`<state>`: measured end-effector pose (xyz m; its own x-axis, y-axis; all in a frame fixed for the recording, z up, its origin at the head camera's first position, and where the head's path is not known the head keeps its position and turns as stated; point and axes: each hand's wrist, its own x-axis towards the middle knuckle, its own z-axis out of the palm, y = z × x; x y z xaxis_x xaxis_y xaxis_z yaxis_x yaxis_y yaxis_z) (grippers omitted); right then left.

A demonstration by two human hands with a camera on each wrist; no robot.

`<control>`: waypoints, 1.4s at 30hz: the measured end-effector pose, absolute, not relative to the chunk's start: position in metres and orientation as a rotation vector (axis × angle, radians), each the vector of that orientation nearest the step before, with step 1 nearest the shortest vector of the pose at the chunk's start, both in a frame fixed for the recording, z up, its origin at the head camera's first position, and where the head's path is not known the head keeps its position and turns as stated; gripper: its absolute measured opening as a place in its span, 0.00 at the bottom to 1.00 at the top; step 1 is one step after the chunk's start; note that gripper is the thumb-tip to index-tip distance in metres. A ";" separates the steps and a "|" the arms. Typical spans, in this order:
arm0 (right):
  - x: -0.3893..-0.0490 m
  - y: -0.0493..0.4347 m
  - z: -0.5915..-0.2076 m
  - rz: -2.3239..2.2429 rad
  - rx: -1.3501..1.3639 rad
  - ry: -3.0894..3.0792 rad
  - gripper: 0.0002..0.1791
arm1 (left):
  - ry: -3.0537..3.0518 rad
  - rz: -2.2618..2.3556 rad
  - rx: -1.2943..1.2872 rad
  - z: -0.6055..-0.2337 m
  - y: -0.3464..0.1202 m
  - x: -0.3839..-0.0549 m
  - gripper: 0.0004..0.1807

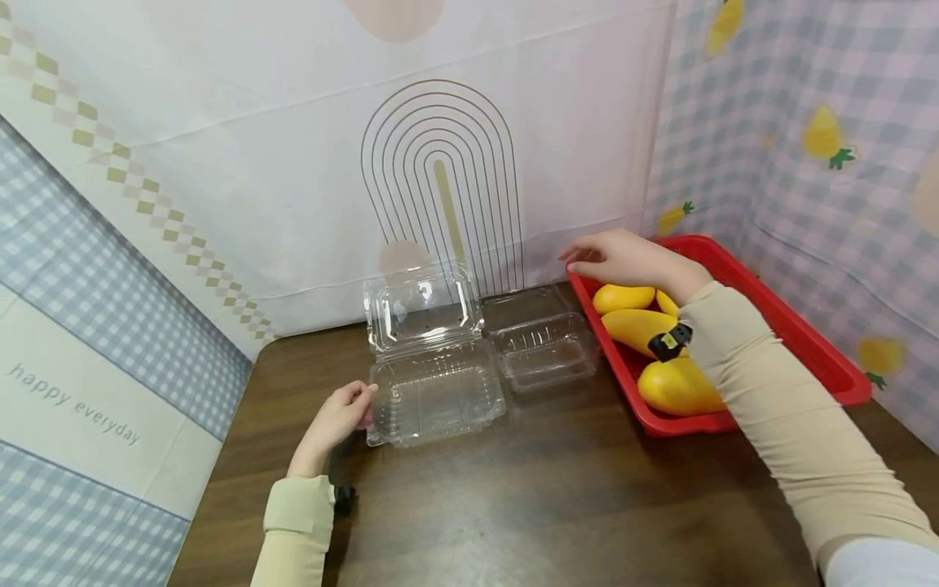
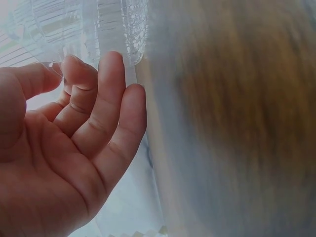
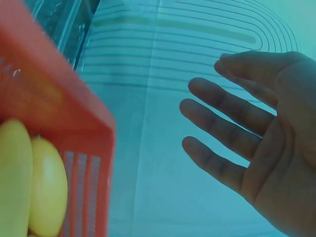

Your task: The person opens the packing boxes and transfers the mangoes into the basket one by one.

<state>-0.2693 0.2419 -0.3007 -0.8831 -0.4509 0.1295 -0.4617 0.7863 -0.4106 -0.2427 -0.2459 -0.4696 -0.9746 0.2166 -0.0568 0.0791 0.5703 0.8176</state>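
A clear plastic clamshell container (image 1: 433, 399) stands on the table with its lid (image 1: 421, 310) raised against the back wall. My left hand (image 1: 342, 416) is at its left edge, and in the left wrist view thumb and index finger pinch the rim. The other fingers (image 2: 111, 84) bend loosely beside it. My right hand (image 1: 623, 257) hovers over the back left corner of a red plastic basket (image 1: 800, 334), holding nothing. Its fingers (image 3: 212, 121) are spread apart in the right wrist view. Several yellow mango-like fruits (image 1: 678, 387) lie in the basket, partly hidden by my right arm.
A second clear plastic container (image 1: 546, 359) stands between the clamshell and the basket, its clear lid leaning towards the wall. White patterned cloth (image 1: 293, 204) covers the back wall, and checked cloth (image 1: 807, 73) hangs on the right. The brown wooden table (image 1: 513, 505) extends in front.
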 end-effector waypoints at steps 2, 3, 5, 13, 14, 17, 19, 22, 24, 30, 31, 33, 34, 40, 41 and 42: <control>-0.277 0.234 -0.305 0.723 0.732 -2.917 0.16 | 2.655 1.361 0.252 -0.470 -0.245 -0.243 0.19; -0.281 0.231 -0.307 0.741 0.716 -2.898 0.15 | 2.656 1.360 0.252 -0.470 -0.245 -0.242 0.20; -0.287 0.223 -0.310 0.791 0.680 -2.858 0.15 | 2.654 1.358 0.251 -0.470 -0.245 -0.241 0.20; -0.306 0.190 -0.316 0.952 0.566 -2.771 0.17 | 2.687 1.321 0.258 -0.469 -0.244 -0.242 0.20; -0.309 0.186 -0.317 0.953 0.566 -2.766 0.17 | 2.692 1.318 0.256 -0.469 -0.244 -0.242 0.20; -0.317 0.174 -0.322 0.971 0.556 -2.742 0.16 | 2.697 1.324 0.245 -0.469 -0.243 -0.243 0.20; -0.320 0.164 -0.326 1.018 0.535 -2.718 0.16 | 2.689 1.335 0.239 -0.470 -0.242 -0.243 0.20; -0.323 0.150 -0.335 1.118 0.474 -2.689 0.16 | 2.665 1.359 0.225 -0.473 -0.241 -0.242 0.19; -0.325 0.141 -0.343 1.173 0.426 -2.683 0.17 | 2.650 1.371 0.220 -0.475 -0.240 -0.242 0.20; -0.340 0.120 -0.367 1.265 0.303 -2.675 0.19 | 2.678 1.378 0.224 -0.475 -0.240 -0.245 0.20; -0.342 0.117 -0.372 1.287 0.285 -2.673 0.19 | 2.683 1.377 0.227 -0.475 -0.240 -0.246 0.20; -0.346 0.111 -0.381 1.330 0.259 -2.680 0.20 | 2.684 1.375 0.231 -0.475 -0.239 -0.246 0.20; -0.346 0.108 -0.386 1.348 0.245 -2.683 0.20 | 2.682 1.375 0.229 -0.475 -0.239 -0.246 0.20; -0.348 0.098 -0.412 1.516 0.149 -2.676 0.27 | 2.664 1.378 0.231 -0.475 -0.236 -0.246 0.20; -0.348 0.098 -0.416 1.573 0.125 -2.676 0.29 | 2.663 1.380 0.238 -0.475 -0.235 -0.246 0.20; -0.347 0.098 -0.419 1.629 0.100 -2.671 0.31 | 2.662 1.381 0.241 -0.475 -0.234 -0.246 0.20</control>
